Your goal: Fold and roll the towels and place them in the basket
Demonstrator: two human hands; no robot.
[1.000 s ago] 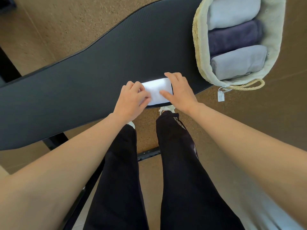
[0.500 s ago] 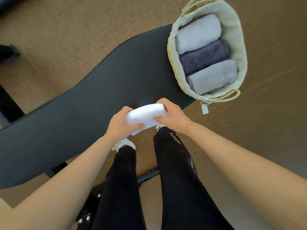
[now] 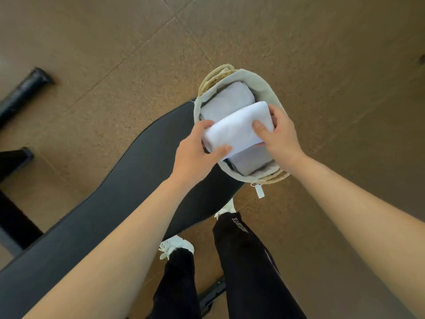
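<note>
While both hands clasp it, white roll hangs over basket.

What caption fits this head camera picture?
Both hands, left and right, hold a rolled white towel over the basket.

Prob. home/laundry spot: cork-look floor, dark table, towel basket.

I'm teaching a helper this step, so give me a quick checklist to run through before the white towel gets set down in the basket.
1. Left hand grips one end of the white towel: ok.
2. Right hand grips the other end: ok.
3. Roll not unravelled: ok.
4. Towel over the basket: ok.
5. Free slot between the towels already inside: cannot tell, the roll hides the middle.
6. Basket fully on the table: not ok, it overhangs the edge.
</note>
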